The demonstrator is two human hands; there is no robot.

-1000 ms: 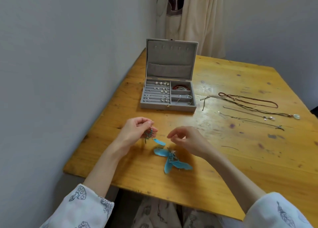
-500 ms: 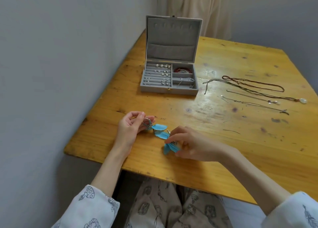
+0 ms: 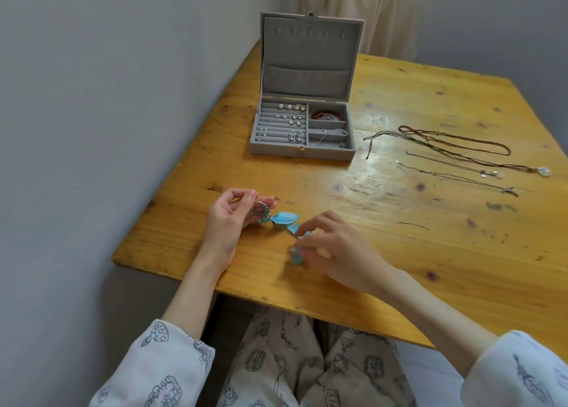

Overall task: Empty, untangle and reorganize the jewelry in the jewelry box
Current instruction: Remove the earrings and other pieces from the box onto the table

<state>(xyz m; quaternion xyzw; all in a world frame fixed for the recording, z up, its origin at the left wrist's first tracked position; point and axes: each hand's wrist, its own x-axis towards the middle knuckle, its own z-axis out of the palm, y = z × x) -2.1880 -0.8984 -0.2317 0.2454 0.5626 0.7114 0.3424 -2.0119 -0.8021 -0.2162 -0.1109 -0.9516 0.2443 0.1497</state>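
Observation:
A grey jewelry box stands open at the table's far left, with small earrings in its ring rows and a red bracelet in a right compartment. My left hand pinches the silver top of a blue feather earring just above the table. My right hand pinches the other blue feather earring, which is mostly hidden under its fingers. The two earrings hang close together between my hands.
Several necklaces lie stretched out on the wooden table to the right of the box. A grey wall runs along the table's left edge. A cream curtain hangs behind the table.
My right hand came down onto the feather earring lying on the table and took hold of it. My left hand kept its earring and stayed near the same spot.

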